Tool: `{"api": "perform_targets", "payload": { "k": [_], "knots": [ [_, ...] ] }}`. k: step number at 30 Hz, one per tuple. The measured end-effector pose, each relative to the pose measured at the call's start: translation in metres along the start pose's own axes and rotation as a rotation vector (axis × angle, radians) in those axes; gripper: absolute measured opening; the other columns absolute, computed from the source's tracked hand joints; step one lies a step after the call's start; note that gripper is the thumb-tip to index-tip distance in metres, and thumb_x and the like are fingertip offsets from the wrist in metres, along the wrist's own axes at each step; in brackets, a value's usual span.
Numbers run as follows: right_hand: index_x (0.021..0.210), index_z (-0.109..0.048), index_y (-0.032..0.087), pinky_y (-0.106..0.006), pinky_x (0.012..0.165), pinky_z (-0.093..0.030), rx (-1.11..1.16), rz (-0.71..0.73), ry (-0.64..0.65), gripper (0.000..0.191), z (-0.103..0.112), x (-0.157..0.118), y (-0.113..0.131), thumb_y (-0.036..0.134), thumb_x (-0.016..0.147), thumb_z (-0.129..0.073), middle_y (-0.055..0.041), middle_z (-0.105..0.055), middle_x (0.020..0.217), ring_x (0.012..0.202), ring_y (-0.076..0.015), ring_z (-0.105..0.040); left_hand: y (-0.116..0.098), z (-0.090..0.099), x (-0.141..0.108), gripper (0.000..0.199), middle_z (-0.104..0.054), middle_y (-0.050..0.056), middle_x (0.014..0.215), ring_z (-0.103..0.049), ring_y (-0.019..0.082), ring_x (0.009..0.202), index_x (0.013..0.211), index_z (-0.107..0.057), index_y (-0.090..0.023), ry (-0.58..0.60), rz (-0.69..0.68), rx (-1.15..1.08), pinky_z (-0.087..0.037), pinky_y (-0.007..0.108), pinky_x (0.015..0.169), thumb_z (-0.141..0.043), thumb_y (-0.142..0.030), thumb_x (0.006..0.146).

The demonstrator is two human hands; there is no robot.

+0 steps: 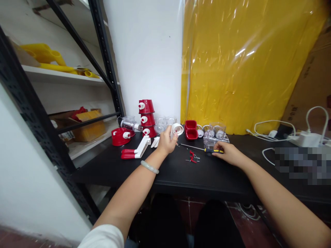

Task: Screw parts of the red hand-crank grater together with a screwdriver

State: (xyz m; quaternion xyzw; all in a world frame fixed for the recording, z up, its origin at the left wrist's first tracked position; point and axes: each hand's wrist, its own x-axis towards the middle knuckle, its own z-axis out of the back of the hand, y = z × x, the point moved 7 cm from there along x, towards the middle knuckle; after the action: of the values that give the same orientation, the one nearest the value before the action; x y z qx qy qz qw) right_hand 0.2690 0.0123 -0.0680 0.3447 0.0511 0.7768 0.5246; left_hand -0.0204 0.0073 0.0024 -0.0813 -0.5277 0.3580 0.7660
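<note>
Navy-and-yellow screwdriver [209,150], white round part [178,127]

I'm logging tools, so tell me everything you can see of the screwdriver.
The screwdriver has a long, thin, metallic-looking shaft and a dark blue and yellow, plastic-looking handle. The right hand grips the handle, partly covering it. The shaft points toward the left hand, beyond the small red pieces on the black tabletop. I can't tell the tip's shape or whether it touches the tabletop.

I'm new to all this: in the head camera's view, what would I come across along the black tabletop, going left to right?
Low red housing, tall red stack, left hand, red square cups, right hand, white power adapter.
</note>
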Motion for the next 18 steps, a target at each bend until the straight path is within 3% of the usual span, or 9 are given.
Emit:
{"api": "perform_targets", "payload": {
  "k": [7,14,18],
  "knots": [
    [0.077,-0.059,0.023,-0.032,0.063,-0.044,0.008,-0.001,0.011,0.017,-0.0019,0.0002,-0.0031,0.036,0.07,-0.068,-0.0021,-0.065,0.075,0.068,-0.0199,-0.058,0.0032,-0.0019,0.0006,0.029,-0.059,-0.002,0.056,-0.062,0.018,0.053,0.094,-0.05,-0.02,0.023,0.014,0.062,-0.051,0.031,0.061,-0.036,-0.045,0.096],
    [0.077,-0.058,0.023,-0.031,0.062,-0.043,-0.007,0.002,0.026,0.016,-0.0028,-0.0002,-0.0023,0.034,0.07,-0.069,-0.0016,-0.064,0.073,0.067,-0.0193,-0.058,0.0022,-0.0018,0.0043,0.026,-0.064,0.005,0.069,-0.066,0.023,0.069,0.095,-0.054,-0.019,0.011,0.067,0.346,-0.048,0.033,0.067,-0.043,-0.043,0.094],
    [0.078,-0.057,0.022,-0.031,0.064,-0.044,-0.062,-0.002,0.075,0.017,-0.0042,0.0004,-0.0007,0.032,0.071,-0.068,-0.0027,-0.065,0.076,0.069,-0.0192,-0.059,0.0046,-0.0088,0.0041,0.034,-0.068,0.009,0.083,-0.067,0.028,0.08,0.106,-0.055,-0.02,0.136,0.139,0.571,-0.048,0.034,0.068,-0.049,-0.05,0.091]
  ]
}}
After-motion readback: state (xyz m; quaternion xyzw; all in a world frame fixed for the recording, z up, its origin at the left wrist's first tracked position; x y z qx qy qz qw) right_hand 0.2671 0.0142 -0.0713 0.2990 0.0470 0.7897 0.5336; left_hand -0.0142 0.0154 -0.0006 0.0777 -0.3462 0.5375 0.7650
